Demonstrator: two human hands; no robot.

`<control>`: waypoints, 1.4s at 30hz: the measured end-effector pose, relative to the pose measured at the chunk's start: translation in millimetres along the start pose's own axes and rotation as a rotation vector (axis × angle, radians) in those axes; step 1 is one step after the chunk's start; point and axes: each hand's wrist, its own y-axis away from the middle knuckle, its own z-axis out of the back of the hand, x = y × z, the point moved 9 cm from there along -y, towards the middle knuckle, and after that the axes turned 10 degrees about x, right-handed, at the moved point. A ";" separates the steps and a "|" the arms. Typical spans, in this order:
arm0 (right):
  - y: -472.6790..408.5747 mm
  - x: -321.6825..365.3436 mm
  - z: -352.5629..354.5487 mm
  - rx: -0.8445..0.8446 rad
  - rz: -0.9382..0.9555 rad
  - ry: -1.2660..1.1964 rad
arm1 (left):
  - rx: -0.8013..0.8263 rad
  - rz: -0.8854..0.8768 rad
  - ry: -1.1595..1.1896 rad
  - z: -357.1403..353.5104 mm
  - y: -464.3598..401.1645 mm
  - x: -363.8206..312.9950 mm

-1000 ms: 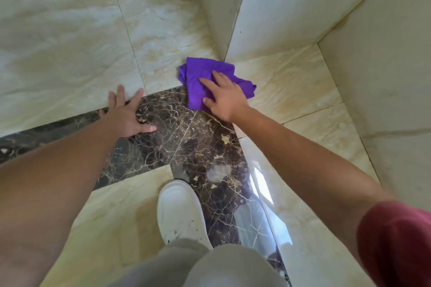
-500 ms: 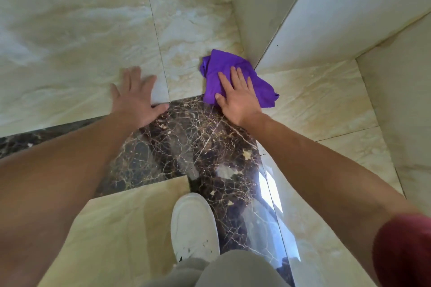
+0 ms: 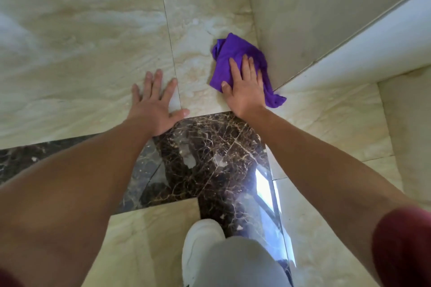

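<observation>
A crumpled purple cloth (image 3: 229, 53) lies on the cream floor tile (image 3: 198, 37), close against the base of a wall corner. My right hand (image 3: 245, 86) presses flat on the cloth with straight fingers, covering its near half. My left hand (image 3: 154, 105) rests flat on the floor to the left, fingers spread, its thumb at the edge of the dark marble strip (image 3: 210, 154).
A wall corner (image 3: 303, 42) rises right beside the cloth, with a white skirting (image 3: 363, 46) running off to the right. My white shoe (image 3: 198, 247) and grey trouser knee (image 3: 235, 263) are at the bottom. Cream tiles stretch away to the left.
My right hand has pushed the cloth away from the dark strip onto the cream tile, up against the wall corner. My left hand has shifted forward onto the cream tile.
</observation>
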 end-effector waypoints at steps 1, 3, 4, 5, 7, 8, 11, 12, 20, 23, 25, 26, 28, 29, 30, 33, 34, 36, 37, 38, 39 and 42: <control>-3.2 -0.1 2.9 -0.009 0.001 0.010 | 0.000 -0.006 -0.001 2.5 -1.2 -1.7; -9.0 0.1 5.5 -0.012 0.011 0.020 | 0.003 -0.010 0.008 2.3 0.5 -2.7; -12.9 0.6 6.3 -0.012 0.014 0.022 | 0.010 -0.018 0.022 1.4 1.0 -1.8; -17.5 1.3 7.5 -0.014 0.013 0.021 | 0.026 -0.032 0.039 1.8 0.6 -1.2; -27.3 4.0 11.7 -0.025 -0.001 0.009 | 0.058 -0.070 0.099 9.5 -1.4 3.0; -32.4 5.1 14.6 -0.033 -0.008 0.008 | 0.041 -0.082 0.134 16.1 -1.7 6.5; -51.9 9.1 24.5 -0.041 -0.026 0.010 | -0.177 -0.052 0.122 39.0 1.3 28.0; -59.1 10.3 27.8 -0.041 -0.025 0.013 | -0.234 -0.015 0.104 41.0 0.3 38.7; -113.7 19.0 44.8 -0.147 -0.160 -0.053 | -0.440 0.015 0.093 89.6 -68.1 68.1; -139.0 22.7 57.1 -0.167 -0.147 -0.027 | -0.469 0.051 0.085 123.4 -105.0 75.2; -151.8 22.6 63.4 -0.197 -0.140 -0.020 | -0.503 0.114 0.143 134.9 -120.2 87.5; -155.6 23.2 65.4 -0.202 -0.145 -0.020 | -0.525 0.153 0.157 134.3 -120.1 92.3; -170.3 26.2 72.8 -0.198 -0.140 -0.013 | -0.539 0.190 0.163 133.2 -119.2 96.7; -178.4 28.9 76.8 -0.195 -0.134 -0.009 | -0.542 0.184 0.156 132.3 -118.1 95.8; -185.3 30.9 79.3 -0.185 -0.135 -0.005 | -0.535 0.181 0.150 129.9 -117.4 94.8; -210.4 34.4 90.6 -0.192 -0.130 -0.007 | -0.552 0.179 0.160 131.6 -121.6 98.3; -218.4 34.2 93.5 -0.202 -0.126 0.002 | -0.547 0.182 0.162 132.2 -124.1 98.8; -235.0 37.2 101.4 -0.202 -0.104 0.006 | -0.528 0.174 0.148 131.3 -126.6 98.9; -242.7 40.4 104.0 -0.191 -0.094 0.008 | -0.507 0.165 0.137 127.6 -125.0 99.9; -255.4 43.8 117.8 -0.185 -0.093 0.009 | -0.497 0.142 0.116 137.1 -128.4 101.8; -265.8 44.4 120.9 -0.152 -0.096 0.001 | -0.477 0.118 0.092 138.5 -131.5 104.4; -301.6 49.4 138.4 -0.022 -0.093 -0.020 | -0.517 0.129 0.112 170.0 -152.8 130.4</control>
